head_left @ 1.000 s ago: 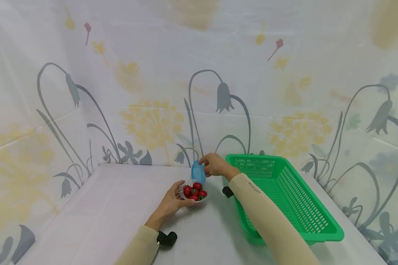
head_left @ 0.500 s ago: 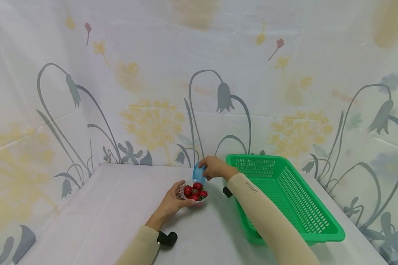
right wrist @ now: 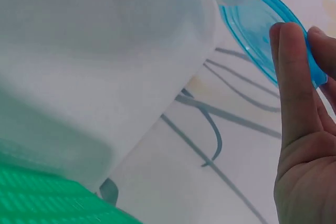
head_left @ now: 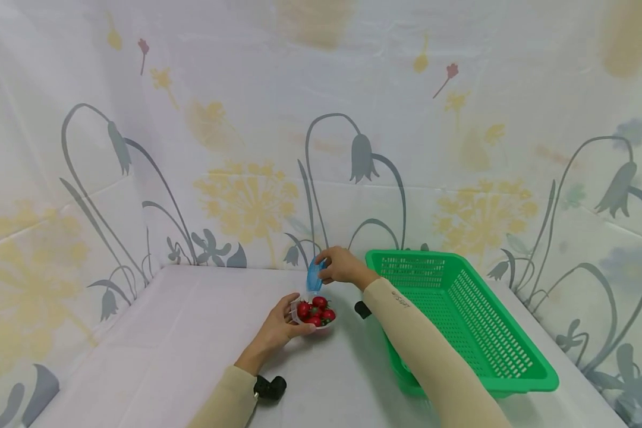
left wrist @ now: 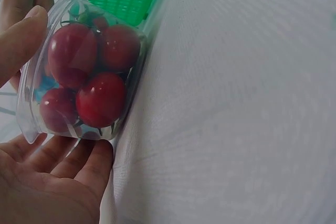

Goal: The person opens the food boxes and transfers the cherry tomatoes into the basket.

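Left hand [head_left: 275, 324] grips the clear plastic tub [left wrist: 27, 103]; nearer the white table's [head_left: 192, 339] far edge, right hand [head_left: 345, 266] pinches its blue plastic lid [head_left: 313, 278].

Left sleeve [head_left: 226, 393]: plain beige, close-fitting, and there it is, running down to just short of the bare left hand [head_left: 276, 327].
Right sleeve [head_left: 433, 351]: matching beige, now showing small dark lettering [head_left: 400, 299] near its cuff [head_left: 375, 291] (too tiny to call with confidence).
Left wrist camera [head_left: 270, 387]: black, stubby, two rounded lobes side by side.
Right wrist camera [head_left: 362, 309]: black again, a rounded knob.
Right hand [head_left: 343, 266]: bare, short thumbnail in sight.
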The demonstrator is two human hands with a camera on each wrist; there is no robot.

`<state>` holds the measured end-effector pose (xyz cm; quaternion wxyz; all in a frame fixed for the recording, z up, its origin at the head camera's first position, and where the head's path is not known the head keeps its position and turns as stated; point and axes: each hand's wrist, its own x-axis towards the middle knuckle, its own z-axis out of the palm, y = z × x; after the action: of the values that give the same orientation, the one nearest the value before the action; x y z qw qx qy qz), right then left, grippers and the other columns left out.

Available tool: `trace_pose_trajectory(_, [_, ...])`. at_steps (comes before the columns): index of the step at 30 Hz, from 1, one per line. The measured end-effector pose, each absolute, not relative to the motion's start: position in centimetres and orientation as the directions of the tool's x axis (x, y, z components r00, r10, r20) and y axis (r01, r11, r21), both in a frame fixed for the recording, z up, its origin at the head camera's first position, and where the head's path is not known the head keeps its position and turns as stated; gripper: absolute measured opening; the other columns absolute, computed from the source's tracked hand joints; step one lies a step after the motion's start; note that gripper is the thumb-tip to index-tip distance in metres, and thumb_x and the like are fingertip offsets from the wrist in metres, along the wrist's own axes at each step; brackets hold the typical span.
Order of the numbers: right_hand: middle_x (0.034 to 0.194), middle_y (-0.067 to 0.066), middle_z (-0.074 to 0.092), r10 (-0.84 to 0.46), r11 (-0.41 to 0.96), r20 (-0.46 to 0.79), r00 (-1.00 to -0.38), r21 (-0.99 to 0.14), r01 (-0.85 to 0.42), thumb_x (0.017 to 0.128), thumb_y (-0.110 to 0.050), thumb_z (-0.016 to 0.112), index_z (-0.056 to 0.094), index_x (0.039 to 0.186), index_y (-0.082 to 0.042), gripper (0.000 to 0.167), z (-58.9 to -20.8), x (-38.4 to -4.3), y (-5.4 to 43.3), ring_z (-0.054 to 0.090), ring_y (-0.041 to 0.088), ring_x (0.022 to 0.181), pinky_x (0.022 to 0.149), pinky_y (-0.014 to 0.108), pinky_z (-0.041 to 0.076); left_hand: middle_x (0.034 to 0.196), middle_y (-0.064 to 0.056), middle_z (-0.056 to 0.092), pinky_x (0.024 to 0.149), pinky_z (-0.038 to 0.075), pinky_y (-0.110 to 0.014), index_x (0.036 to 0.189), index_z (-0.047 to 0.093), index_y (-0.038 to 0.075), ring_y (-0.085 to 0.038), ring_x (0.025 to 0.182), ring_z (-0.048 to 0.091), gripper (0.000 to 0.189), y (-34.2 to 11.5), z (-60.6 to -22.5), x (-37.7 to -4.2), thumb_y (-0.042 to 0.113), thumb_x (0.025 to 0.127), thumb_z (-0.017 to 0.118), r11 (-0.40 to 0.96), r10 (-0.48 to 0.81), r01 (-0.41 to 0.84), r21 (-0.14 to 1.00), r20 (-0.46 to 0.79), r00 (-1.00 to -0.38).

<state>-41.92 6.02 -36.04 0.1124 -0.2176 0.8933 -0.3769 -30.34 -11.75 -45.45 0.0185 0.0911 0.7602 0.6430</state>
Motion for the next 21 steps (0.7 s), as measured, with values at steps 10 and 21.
trace_pose_trajectory(10, [0.091,0.013,0.063,-0.484,0.753,-0.119,-0.867,-0.561,-0.343,0.084,-0.003,0.071,0.062,0.118,0.000,0.035,-35.7,-41.8,5.8,0.067,0.020,0.065,0.062,0.029,0.057,0.144,-0.024,0.040,0.102,0.039,-0.050,0.146,0.030,0.002,-0.041,0.128,0.043,0.085,-11.8,-45.2,-30.1,0.016,0.078,0.080,0.148,0.164,0.116,0.982,0.091,-0.982])
trace_pose_trajectory(21, [0.129,0.014,0.056,-0.456,0.869,-0.235,-0.859,-0.325,-0.373,0.086,-0.018,0.073,0.058,0.128,-0.008,0.046,-35.3,-41.9,6.9,0.066,0.019,0.074,0.066,0.030,0.055,0.144,-0.026,0.039,0.102,0.039,-0.050,0.146,0.029,0.000,-0.042,0.128,0.042,0.087,-11.8,-45.3,-30.1,0.019,0.078,0.080,0.172,0.178,0.127,0.977,0.096,-0.979])
